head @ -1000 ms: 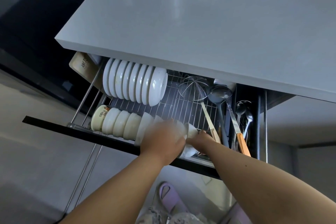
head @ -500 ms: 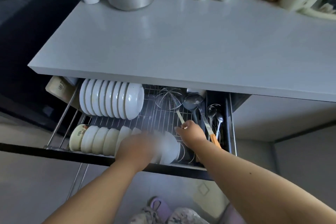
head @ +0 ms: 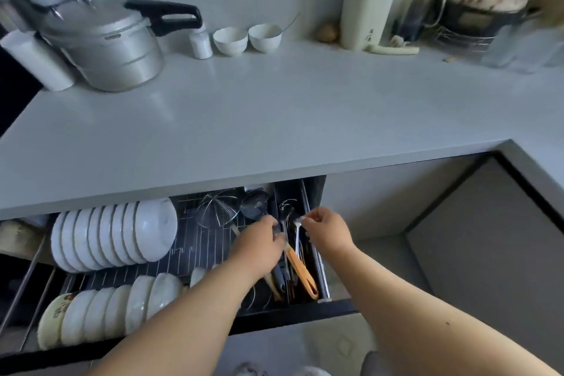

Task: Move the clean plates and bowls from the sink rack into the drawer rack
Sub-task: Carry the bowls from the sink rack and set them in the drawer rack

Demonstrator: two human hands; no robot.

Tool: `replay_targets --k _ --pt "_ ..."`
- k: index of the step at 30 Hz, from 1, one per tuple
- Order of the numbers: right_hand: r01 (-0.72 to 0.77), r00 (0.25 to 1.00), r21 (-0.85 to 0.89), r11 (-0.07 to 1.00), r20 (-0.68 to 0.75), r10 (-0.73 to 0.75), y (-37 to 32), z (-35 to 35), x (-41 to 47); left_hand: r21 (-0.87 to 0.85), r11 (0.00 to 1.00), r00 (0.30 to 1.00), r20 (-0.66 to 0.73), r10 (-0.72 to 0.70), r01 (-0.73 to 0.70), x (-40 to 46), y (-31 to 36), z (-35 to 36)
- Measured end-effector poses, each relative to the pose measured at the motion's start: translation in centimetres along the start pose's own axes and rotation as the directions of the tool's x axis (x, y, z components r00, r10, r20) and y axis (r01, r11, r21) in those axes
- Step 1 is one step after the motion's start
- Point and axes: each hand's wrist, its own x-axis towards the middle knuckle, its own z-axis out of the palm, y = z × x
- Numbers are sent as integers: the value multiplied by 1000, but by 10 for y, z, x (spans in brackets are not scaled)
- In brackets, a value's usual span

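The drawer rack is pulled out below the counter. A row of white plates stands on edge at its back left. White bowls stand in the front row, with a patterned bowl at the left end. My left hand reaches over the utensil section at the right, fingers curled down among the handles; whether it grips one is hidden. My right hand is beside it, its fingertips pinching the top of a thin white spoon. The sink rack is out of view.
The utensil section holds an orange-handled tool, a wire skimmer and a ladle. On the counter stand a pressure cooker, two small white bowls, a knife block and a covered pot.
My left hand left the front bowl row and moved right to the utensil section. My right hand shifted right and pinched the white spoon. The view tilted up, showing the counter.
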Motion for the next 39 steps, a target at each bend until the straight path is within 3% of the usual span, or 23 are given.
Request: replay_targets --k 5,11,15,22,26,32,39 --pt "-53 983 50 997 -171 61 28 -78 7 2 992 990 58 125 -125 20 72 18" --pt "-140 913 103 985 -372 169 76 -183 9 39 968 961 131 243 -250 46 167 54" --pt "-206 814 126 970 -529 241 118 -260 5 70 948 941 166 296 -310 60 232 85" --pt "-310 571 145 940 -762 306 186 -384 -10 84 876 865 228 446 -474 74 346 138" --pt "-341 481 16 940 -856 189 208 -430 -13 79 819 805 254 535 -569 76 405 167" --pt "-438 473 -21 899 -856 211 243 -479 -14 90 726 717 282 638 -682 77 475 203" --pt "-504 507 -10 864 -813 286 270 -486 -13 236 567 614 319 722 -789 86 539 247"
